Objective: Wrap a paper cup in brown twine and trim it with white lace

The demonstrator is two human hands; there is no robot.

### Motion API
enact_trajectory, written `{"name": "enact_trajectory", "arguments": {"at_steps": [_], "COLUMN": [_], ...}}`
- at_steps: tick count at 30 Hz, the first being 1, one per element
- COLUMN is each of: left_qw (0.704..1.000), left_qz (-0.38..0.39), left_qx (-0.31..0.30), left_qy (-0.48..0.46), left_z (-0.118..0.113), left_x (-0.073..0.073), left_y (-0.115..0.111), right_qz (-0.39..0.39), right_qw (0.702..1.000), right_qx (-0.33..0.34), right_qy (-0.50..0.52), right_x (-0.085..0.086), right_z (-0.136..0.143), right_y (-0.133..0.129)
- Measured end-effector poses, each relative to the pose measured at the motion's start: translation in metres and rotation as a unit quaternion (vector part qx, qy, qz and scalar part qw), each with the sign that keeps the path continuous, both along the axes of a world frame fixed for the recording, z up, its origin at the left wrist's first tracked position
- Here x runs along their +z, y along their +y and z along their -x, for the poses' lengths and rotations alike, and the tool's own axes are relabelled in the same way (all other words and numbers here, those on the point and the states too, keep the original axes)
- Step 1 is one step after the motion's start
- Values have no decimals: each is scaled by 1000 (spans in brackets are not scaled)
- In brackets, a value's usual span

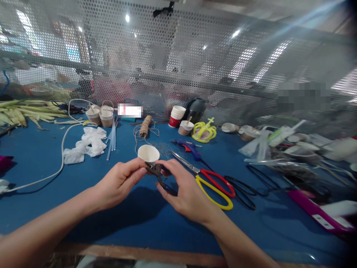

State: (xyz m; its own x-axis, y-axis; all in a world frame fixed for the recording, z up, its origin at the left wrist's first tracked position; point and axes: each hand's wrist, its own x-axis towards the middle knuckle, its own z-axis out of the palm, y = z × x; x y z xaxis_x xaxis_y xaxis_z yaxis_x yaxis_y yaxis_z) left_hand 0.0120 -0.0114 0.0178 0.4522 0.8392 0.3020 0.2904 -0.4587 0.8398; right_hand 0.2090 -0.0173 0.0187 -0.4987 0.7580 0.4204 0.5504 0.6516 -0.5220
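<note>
A white paper cup (pixel 148 153) is held upright at the middle of the view, its open top facing up toward me. My left hand (pixel 118 184) pinches its lower left side between thumb and fingers. In my right hand (pixel 187 188) is a small dark hand tool (pixel 159 173), which looks like pliers or a punch; its jaws are at the cup's near side. Twine (pixel 145 126) lies beyond the cup, with a loose strand running toward it. Just right of my right hand are large scissors (pixel 208 178) with one red and one yellow handle.
Behind are a blue glue gun (pixel 187 146), stacked cups (pixel 177 114), a yellow crown-like piece (pixel 204 131) and twine-wrapped cups (pixel 106 116). White tissue (pixel 88 145), glue sticks (pixel 112 137) and a white cable are left. Plastic bags, black cable and a magenta power strip (pixel 318 212) are right.
</note>
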Motion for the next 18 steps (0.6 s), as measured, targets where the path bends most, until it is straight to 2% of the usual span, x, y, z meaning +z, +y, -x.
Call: {"name": "enact_trajectory", "arguments": {"at_steps": [18], "left_qw": [1000], "left_qz": [-12], "left_qx": [4], "left_qy": [-4], "left_z": [0], "left_x": [4], "left_y": [-1], "right_qz": [3], "right_qw": [1000], "right_qx": [-4], "right_qy": [-1], "right_x": [-5], "right_z": [-3], "right_y": [-1]}}
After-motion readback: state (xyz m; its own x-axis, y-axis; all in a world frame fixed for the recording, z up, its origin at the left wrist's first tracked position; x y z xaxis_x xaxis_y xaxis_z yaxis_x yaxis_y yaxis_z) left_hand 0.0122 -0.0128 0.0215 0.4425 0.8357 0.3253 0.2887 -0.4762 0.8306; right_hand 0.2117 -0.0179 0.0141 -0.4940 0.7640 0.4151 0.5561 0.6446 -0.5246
